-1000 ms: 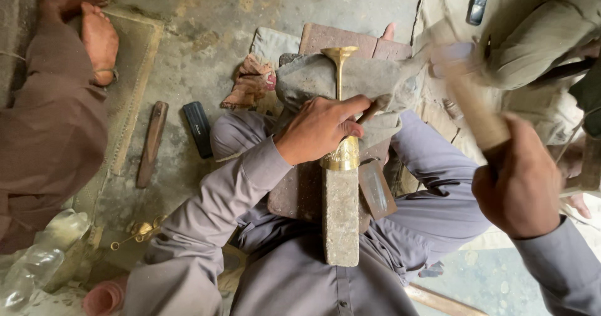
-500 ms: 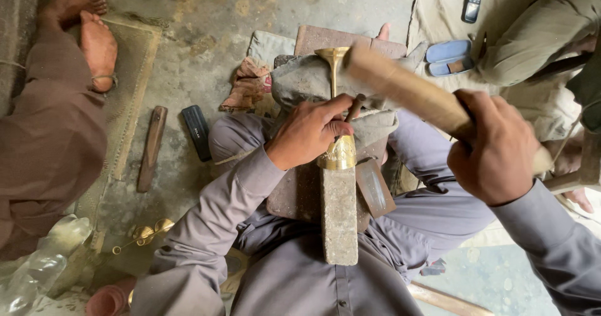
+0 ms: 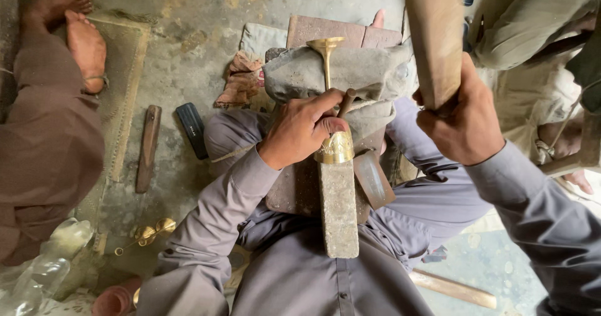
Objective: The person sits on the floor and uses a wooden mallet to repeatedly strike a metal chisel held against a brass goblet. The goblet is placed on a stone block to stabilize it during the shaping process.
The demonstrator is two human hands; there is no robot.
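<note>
A brass stemmed piece point(image 3: 328, 97) lies lengthwise on a grey stone block point(image 3: 339, 209) resting across my lap, its flared top pointing away over a grey cloth bundle point(image 3: 350, 72). My left hand point(image 3: 300, 131) grips a small dark punch tool point(image 3: 345, 102) held against the brass, just above its engraved gold band point(image 3: 335, 148). My right hand point(image 3: 466, 122) is shut on a thick wooden mallet handle point(image 3: 435, 37), raised high at the upper right.
Another person sits at the left, bare feet point(image 3: 78, 34) on a mat. A wooden-handled tool point(image 3: 148, 147) and a dark flat object point(image 3: 191, 129) lie on the concrete floor. Small brass parts point(image 3: 150, 233) and plastic bottles point(image 3: 44, 272) sit at lower left. A second person is at the right.
My right hand has swung the wooden mallet from lying low across the brass piece up to a raised, near-vertical position. My left hand stays on the punch.
</note>
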